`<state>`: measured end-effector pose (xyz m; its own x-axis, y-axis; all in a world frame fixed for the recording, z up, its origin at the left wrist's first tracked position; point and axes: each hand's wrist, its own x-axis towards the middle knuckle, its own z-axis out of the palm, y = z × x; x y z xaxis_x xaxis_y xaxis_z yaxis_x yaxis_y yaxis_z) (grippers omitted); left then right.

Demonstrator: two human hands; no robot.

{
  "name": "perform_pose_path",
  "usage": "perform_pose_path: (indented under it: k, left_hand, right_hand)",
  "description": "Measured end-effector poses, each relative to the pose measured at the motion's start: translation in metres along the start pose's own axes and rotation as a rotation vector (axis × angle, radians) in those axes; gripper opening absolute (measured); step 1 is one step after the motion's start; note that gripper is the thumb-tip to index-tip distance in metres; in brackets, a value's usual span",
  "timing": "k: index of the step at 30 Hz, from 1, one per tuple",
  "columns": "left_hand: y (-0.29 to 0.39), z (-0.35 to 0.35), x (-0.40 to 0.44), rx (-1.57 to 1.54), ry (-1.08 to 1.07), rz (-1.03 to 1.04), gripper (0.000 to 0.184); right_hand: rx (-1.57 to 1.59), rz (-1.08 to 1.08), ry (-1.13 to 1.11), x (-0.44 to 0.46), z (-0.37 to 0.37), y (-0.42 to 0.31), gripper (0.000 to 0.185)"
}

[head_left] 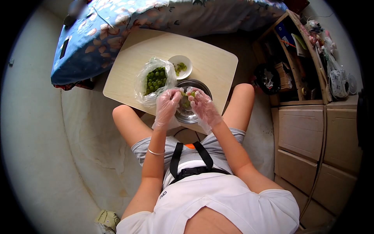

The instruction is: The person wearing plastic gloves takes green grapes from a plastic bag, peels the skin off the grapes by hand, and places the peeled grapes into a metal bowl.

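Observation:
Both my hands wear thin clear plastic gloves and are raised over a shiny metal bowl (189, 118) near the table's front edge. My right hand (203, 107) is closed around a green grape (193, 94), held between its fingertips. My left hand (167, 106) is pinched close beside that grape; a small pale green bit shows at its fingertips, too small to name. A clear plastic bag (141, 82) full of green grapes (156, 80) lies open just beyond my left hand. Behind the metal bowl stands a white bowl (188, 63) with green and yellowish scraps (179, 69).
The light wooden table (210, 50) stands between my knees. Beyond it is a bed with a blue floral cover (105, 35), a dark phone-like object (64, 48) lying on it. At right are a wooden shelf (296, 58), a black-lined bin (268, 78) and cabinets (300, 128).

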<state>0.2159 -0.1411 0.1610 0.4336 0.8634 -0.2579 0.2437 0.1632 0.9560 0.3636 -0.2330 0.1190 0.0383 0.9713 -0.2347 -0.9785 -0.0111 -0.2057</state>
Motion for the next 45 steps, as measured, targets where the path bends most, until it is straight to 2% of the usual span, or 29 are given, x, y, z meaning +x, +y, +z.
perform_pose_path:
  k: [1, 3, 4, 5, 7, 8, 10, 13, 17, 21, 24, 26, 27, 29, 30, 33, 35, 37, 40, 45]
  left_hand:
    - [-0.001, 0.0, 0.008, 0.002, -0.001, -0.002, 0.02]
    - [0.0, 0.0, 0.033, 0.376, 0.152, 0.378, 0.018]
    - [0.009, 0.0, 0.04, 0.365, 0.17, 0.435, 0.017]
    - [0.02, 0.001, 0.049, 0.483, 0.217, 0.564, 0.016]
    - [0.024, 0.0, 0.076, 0.777, 0.315, 0.708, 0.013]
    - [0.023, 0.001, 0.092, 0.777, 0.312, 0.71, 0.013]
    - [0.012, 0.005, 0.124, 1.024, 0.412, 0.907, 0.009]
    - [-0.003, 0.003, 0.146, 1.033, 0.317, 1.002, 0.008]
    - [-0.008, 0.005, 0.151, 1.131, 0.217, 0.974, 0.007]
    - [-0.012, 0.0, 0.151, 1.23, 0.169, 0.961, 0.01]
    - [-0.005, 0.001, 0.139, 1.091, 0.198, 1.007, 0.012]
    - [0.004, -0.001, 0.127, 0.887, 0.25, 0.942, 0.015]
    - [0.012, -0.003, 0.118, 0.886, 0.249, 0.941, 0.015]
    - [0.025, -0.006, 0.101, 1.058, 0.165, 0.695, 0.017]
    - [0.026, -0.006, 0.096, 1.0, 0.205, 0.864, 0.02]
    - [0.027, -0.007, 0.07, 0.815, 0.171, 0.908, 0.019]
    - [0.044, -0.007, 0.037, 0.596, -0.049, 0.685, 0.014]
    - [0.049, -0.006, 0.012, 0.464, -0.224, 0.66, 0.011]
    - [0.051, -0.002, -0.009, 0.349, -0.196, 0.562, 0.011]
    - [0.055, -0.011, -0.013, 0.454, -0.167, 0.608, 0.01]
  right_hand:
    - [-0.04, -0.019, 0.067, -0.001, 0.004, -0.001, 0.023]
    - [-0.083, -0.042, 0.136, -0.003, 0.004, -0.005, 0.023]
    - [-0.061, -0.051, 0.112, -0.003, 0.001, -0.007, 0.023]
    - [-0.041, -0.062, 0.086, -0.003, 0.0, -0.01, 0.023]
    - [-0.107, -0.06, 0.066, -0.005, -0.004, -0.015, 0.022]
    - [-0.169, -0.052, 0.046, -0.006, -0.006, -0.015, 0.022]
    - [-0.221, -0.043, 0.037, -0.005, -0.014, -0.013, 0.024]
    - [-0.329, -0.033, 0.049, -0.008, -0.017, -0.013, 0.028]
    - [-0.499, -0.01, 0.172, -0.014, -0.01, -0.012, 0.029]
    - [-0.524, 0.015, 0.186, -0.013, -0.012, -0.014, 0.029]
    - [-0.508, -0.015, 0.155, -0.009, -0.015, -0.013, 0.028]
    - [-0.5, -0.07, 0.126, -0.006, -0.012, -0.014, 0.028]
    - [-0.5, -0.071, 0.128, -0.004, -0.012, -0.014, 0.028]
    - [-0.499, -0.097, 0.141, -0.001, -0.009, -0.015, 0.027]
    - [-0.501, -0.096, 0.141, 0.0, -0.005, -0.016, 0.027]
    - [-0.6, -0.134, 0.149, -0.002, 0.008, -0.016, 0.028]
    - [-0.689, -0.261, 0.159, -0.006, 0.02, -0.016, 0.028]
    - [-0.792, -0.283, 0.148, -0.01, 0.033, -0.016, 0.027]
    - [-0.991, -0.333, 0.11, -0.013, 0.039, -0.016, 0.025]
    - [-1.259, -0.48, 0.0, -0.015, 0.052, -0.015, 0.02]
